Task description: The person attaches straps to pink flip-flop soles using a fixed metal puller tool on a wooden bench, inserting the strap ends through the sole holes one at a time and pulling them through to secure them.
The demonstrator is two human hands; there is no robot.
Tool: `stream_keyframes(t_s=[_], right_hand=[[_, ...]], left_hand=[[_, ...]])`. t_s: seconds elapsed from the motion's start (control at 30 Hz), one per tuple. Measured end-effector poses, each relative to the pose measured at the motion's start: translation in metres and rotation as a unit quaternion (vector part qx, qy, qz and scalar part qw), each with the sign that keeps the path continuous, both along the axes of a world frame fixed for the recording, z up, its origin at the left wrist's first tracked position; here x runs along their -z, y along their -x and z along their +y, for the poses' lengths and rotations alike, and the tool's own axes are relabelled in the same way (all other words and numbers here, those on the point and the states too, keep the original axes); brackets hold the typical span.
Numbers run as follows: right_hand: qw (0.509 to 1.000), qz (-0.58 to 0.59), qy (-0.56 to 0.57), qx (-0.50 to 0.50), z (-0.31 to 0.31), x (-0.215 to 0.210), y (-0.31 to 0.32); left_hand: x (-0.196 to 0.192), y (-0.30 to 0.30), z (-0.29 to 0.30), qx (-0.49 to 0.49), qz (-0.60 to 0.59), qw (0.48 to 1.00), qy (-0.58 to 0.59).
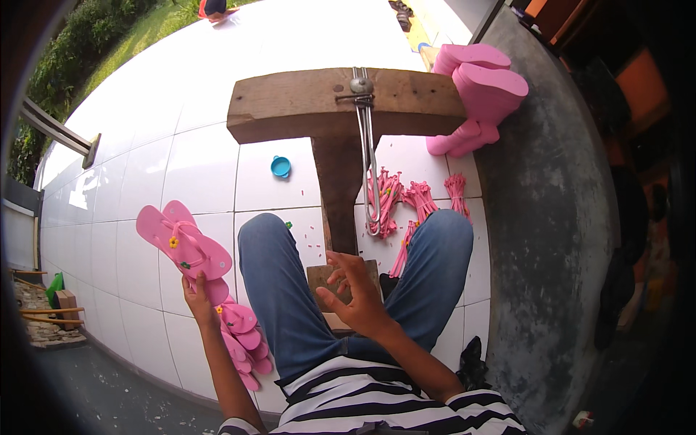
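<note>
Here, left hand (197, 299) raised, gripping pink sandals (185, 243), right hand (354, 293) open, fingers spread.

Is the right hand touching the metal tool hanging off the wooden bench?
Apart. The head view shows the right hand open below the metal tool, with bare wooden bench between fingertips and the tool's lower end.

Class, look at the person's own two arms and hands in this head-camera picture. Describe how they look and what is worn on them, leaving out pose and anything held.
Both forearms are bare: the left hand and right hand wear no gloves, and no rings, watch or bracelets can be seen. The fingers are uncovered. Short sleeves of a black-and-white striped shirt show at the lower edge, above blue jeans.
</note>
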State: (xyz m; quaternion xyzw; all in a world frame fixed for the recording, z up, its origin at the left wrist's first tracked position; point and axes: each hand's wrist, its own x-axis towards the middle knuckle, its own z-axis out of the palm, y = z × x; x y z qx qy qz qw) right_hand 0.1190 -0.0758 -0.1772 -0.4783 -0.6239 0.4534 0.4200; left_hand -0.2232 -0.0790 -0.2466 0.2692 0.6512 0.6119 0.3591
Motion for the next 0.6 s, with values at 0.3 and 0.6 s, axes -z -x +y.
stream_keyframes(t_s=[0.3,0.6], right_hand=[[0.996,0.007,0.077,0.037,-0.008,0.023,-0.022],[0.998,-0.022,-0.001,0.058,-0.006,-0.019,-0.067]], left_hand=[[0.218,0.057,-0.067,0.026,0.067,0.954,0.291],[0.205,0.036,-0.074,0.08,0.312,0.906,0.275]])
